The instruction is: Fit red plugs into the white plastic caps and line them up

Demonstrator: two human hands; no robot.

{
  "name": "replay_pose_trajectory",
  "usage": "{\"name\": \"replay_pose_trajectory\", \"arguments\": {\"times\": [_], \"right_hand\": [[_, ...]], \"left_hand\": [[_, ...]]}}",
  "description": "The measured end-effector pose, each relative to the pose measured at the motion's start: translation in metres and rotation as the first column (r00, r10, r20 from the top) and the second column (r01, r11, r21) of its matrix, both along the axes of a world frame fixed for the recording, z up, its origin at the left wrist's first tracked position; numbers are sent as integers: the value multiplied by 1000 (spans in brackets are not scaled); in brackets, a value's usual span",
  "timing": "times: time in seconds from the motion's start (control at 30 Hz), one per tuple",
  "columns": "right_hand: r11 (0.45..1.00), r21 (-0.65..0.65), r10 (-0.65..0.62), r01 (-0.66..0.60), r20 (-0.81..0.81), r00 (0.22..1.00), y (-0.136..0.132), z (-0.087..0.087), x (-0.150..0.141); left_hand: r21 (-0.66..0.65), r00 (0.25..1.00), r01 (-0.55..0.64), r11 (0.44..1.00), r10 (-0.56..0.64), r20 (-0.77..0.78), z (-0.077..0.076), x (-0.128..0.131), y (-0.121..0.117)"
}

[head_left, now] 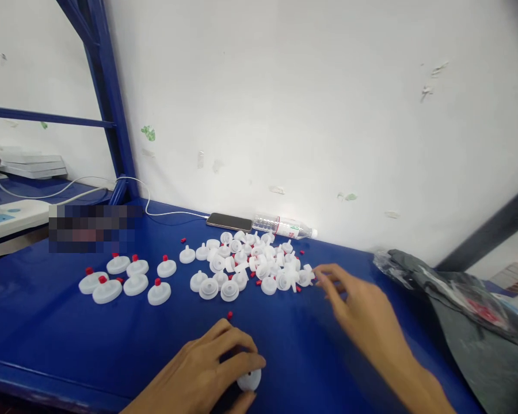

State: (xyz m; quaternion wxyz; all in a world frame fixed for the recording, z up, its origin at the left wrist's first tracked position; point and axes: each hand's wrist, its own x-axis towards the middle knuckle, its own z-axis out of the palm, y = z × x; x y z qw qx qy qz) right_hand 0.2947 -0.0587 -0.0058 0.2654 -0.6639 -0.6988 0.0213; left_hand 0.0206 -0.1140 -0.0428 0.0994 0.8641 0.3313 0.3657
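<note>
Steadying by the rim suits the white plastic disc (249,382), pinched in the fingers of the left hand (198,368) over the blue surface (319,362); the right hand (369,310) is loosely curved beside the heaped white parts (263,270), its grip unclear.

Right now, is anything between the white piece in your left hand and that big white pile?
Yes: the fingers of the left hand over the white piece, then a small red piece, slightly left, on the table near the pile.
</note>
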Motion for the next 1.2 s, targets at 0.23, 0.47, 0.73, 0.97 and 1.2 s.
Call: {"name": "replay_pose_trajectory", "arguments": {"times": [0.23, 0.47, 0.73, 0.97, 1.2], "right_hand": [[986, -165, 14, 5, 113, 993, 50, -8, 35], [991, -135, 43, -10, 246, 968, 42, -20, 31], [991, 47, 130, -123, -211, 969, 8, 5, 18], [810, 160, 584, -564, -306, 752, -52, -6, -63], [729, 91, 671, -678, -291, 682, -47, -35, -73]], "left_hand": [[-40, 995, -74, 996, 71, -69, -6, -8, -4], [-59, 992, -98, 993, 93, -90, 0, -4, 0], [-298, 982, -159, 941, 119, -148, -17, -12, -1], [-526, 982, -180, 831, 124, -140, -13, -10, 1], [-479, 997, -78, 874, 78, -20, -14, -13, 0]]}}
